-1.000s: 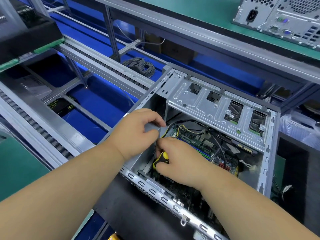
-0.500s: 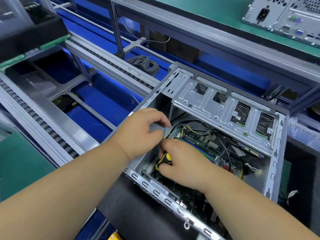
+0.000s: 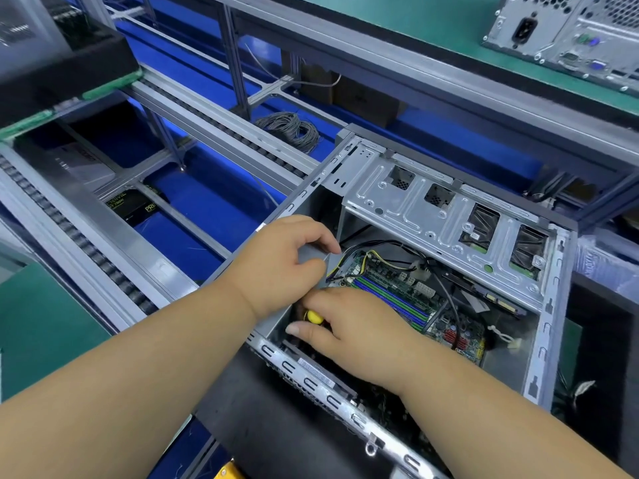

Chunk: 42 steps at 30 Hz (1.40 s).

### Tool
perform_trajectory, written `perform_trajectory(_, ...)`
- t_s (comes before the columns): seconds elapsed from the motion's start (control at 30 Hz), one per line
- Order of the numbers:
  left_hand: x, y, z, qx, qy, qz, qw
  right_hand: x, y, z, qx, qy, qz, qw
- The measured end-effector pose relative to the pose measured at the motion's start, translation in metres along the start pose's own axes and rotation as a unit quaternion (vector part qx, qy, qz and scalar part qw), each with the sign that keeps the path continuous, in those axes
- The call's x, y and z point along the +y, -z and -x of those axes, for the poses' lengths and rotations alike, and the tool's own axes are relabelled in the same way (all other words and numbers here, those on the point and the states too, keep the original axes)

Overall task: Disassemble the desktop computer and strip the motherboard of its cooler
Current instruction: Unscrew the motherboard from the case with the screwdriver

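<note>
A: What has moved since the earlier frame?
B: Little. The right hand (image 3: pixel 359 326) has turned on the screwdriver (image 3: pixel 314 317), so less of the yellow-and-black handle shows and the thumb now lies across its near side. The left hand (image 3: pixel 287 261) stays at the case's left wall

A: State of the fingers?
B: Right hand: curled round the screwdriver handle, grasping it; the shaft and tip are hidden beneath the palm. Left hand: fingers bent, tips touching the grey inner wall of the computer case (image 3: pixel 549 305), apparently steadying it

A: Where is the task's thing?
B: The motherboard (image 3: pixel 408 299) is seated on the case floor, beyond the right hand. No cooler is visible; the hands and the near rail may hide it

A: What could go wrong?
B: Judged from this view: the tip works unseen, so it may slip off a screw head and gouge the board; a freed screw could drop among components; the yellow-and-black wires (image 3: pixel 363 257) near the left fingertips could snag

A: Counts, near to far?
B: Two hands, one screwdriver, one open case, one motherboard, one drive cage (image 3: pixel 446 216) with four cut-outs, one coil of grey cable (image 3: pixel 290 127), one second computer (image 3: pixel 574 32) on the far green bench (image 3: pixel 397 15)
</note>
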<state>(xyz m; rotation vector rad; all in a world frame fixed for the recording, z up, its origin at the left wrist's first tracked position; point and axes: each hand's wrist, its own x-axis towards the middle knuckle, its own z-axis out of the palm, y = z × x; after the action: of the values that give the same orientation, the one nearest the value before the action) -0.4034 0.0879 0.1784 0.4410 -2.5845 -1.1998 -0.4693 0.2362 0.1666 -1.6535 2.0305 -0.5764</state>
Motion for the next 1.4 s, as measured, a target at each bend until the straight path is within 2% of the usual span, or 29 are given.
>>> perform_trajectory(0.2,0.000,0.000,0.000,0.000,0.001,0.003,1.000,0.006,0.005,-0.001,0.006,-0.017,-0.027,0.999)
perform_trajectory(0.43,0.000,0.000,0.001,-0.001,0.004,0.002,1.000,0.005,0.002,-0.001,0.021,-0.019,0.021,0.999)
perform_trajectory(0.6,-0.001,0.001,0.001,-0.003,0.010,0.005,1.000,0.008,0.004,-0.001,0.024,-0.027,-0.017,0.999)
perform_trajectory(0.83,-0.001,0.000,0.000,-0.002,0.005,0.008,1.000,0.009,0.003,-0.001,0.038,-0.052,0.028,0.998)
perform_trajectory(1.0,-0.001,0.001,0.001,0.000,0.002,0.026,1.000,0.010,0.003,-0.002,0.029,-0.056,-0.030,0.998)
perform_trajectory(1.23,0.000,0.001,0.002,0.000,-0.011,0.017,1.000,0.011,0.001,-0.001,0.039,-0.067,0.005,0.997)
perform_trajectory(1.4,-0.002,0.001,0.001,0.001,-0.009,0.014,1.000,0.010,0.002,-0.002,0.030,-0.057,-0.038,0.997)
